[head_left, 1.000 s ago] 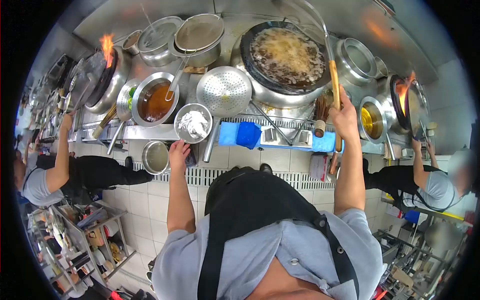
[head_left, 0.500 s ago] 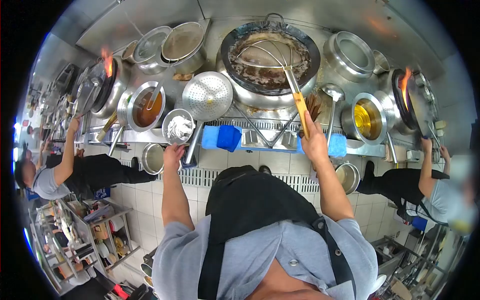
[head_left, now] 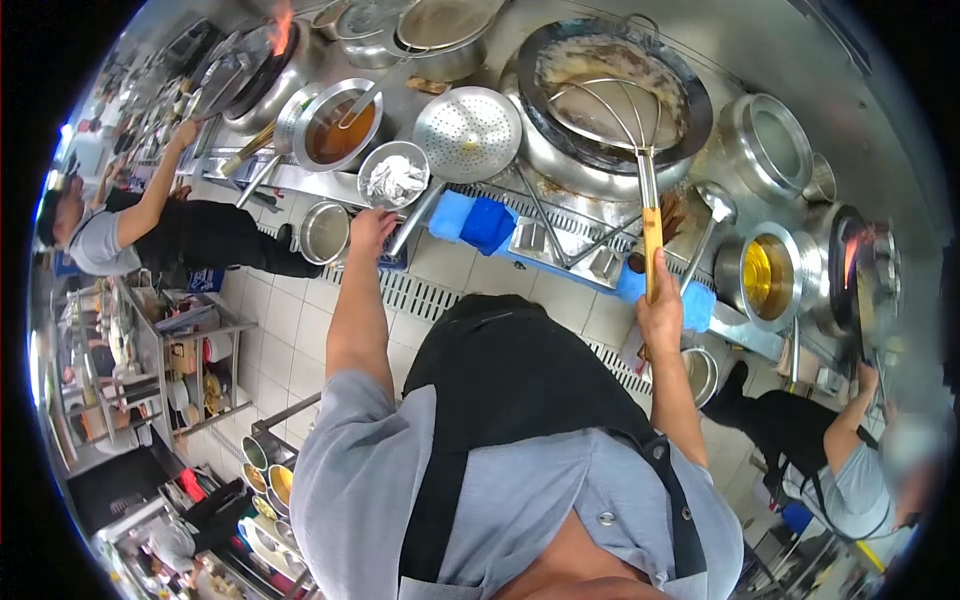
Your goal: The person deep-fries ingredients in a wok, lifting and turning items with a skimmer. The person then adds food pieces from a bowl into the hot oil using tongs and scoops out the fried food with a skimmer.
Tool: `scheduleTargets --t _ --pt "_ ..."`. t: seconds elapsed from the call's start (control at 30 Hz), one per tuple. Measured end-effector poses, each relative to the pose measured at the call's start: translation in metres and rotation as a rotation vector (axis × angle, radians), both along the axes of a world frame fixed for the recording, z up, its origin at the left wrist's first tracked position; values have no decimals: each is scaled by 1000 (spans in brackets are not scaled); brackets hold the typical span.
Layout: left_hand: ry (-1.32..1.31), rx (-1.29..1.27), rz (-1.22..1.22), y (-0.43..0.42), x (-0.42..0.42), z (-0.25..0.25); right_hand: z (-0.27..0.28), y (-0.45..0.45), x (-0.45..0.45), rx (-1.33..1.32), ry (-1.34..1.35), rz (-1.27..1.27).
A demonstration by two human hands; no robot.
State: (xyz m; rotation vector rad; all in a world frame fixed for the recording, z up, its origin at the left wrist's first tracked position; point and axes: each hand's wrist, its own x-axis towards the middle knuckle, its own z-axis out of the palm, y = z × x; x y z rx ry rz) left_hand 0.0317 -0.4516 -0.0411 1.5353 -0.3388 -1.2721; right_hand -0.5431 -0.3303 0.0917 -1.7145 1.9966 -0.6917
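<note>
My right hand is wrapped round the wooden handle of a long wire-mesh skimmer. The skimmer's round head lies inside a large black wok, over brown, foamy liquid. At the near edge of the stove, my left hand grips the rim of a small metal bowl with its fingertips. Crumpled white stuff sits in that bowl; I cannot make out what it is. A perforated metal ladle rests right beside the bowl, its handle pointing toward me.
A pot of orange-brown liquid stands at left, a pot of yellow oil at right. Near the latter lies a ladle. Blue cloths line the front edge. Co-workers stand at flaming woks on both sides.
The whole view has turned, so the stove slants down to the right. Paler foam shows in the wok. Both hands keep their holds on the skimmer and the bowl.
</note>
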Motion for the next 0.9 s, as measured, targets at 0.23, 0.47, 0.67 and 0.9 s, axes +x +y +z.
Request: scheduleTargets --t 0.23,0.47,0.67,0.9 --pt "131 -135 -213 -1 20 -13 -18 9 1 90 131 -85" --pt "166 66 -399 10 58 9 -8 27 29 170 160 -221" --pt "-95 431 -867 21 144 -74 -21 36 54 217 90 -379" --pt "-350 373 -1405 0 12 -74 -37 49 70 171 49 -548"
